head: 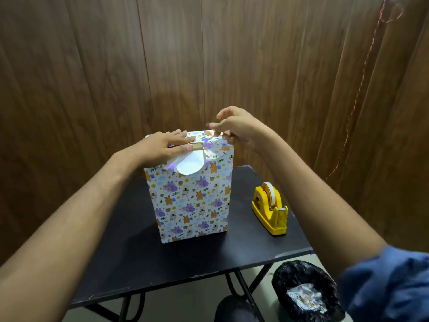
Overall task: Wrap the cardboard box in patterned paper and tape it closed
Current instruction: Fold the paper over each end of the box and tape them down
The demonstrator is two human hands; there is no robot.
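Observation:
The cardboard box [192, 201] stands upright on the black table [130, 259], its sides covered in patterned paper with cartoon animals. At the top end a strip of bare cardboard [197, 146] shows between loose flaps, and one flap [190, 164] curls toward me with its white underside up. My left hand [162, 147] lies flat on the top left of the box with straight fingers, pressing the paper down. My right hand [232, 129] hovers at the top right corner and pinches the edge of a paper flap there.
A yellow tape dispenser [270, 209] with a roll of tape sits on the table to the right of the box. A bin with a black liner [304, 291] and crumpled paper stands on the floor at lower right. A wood-panelled wall rises close behind the table.

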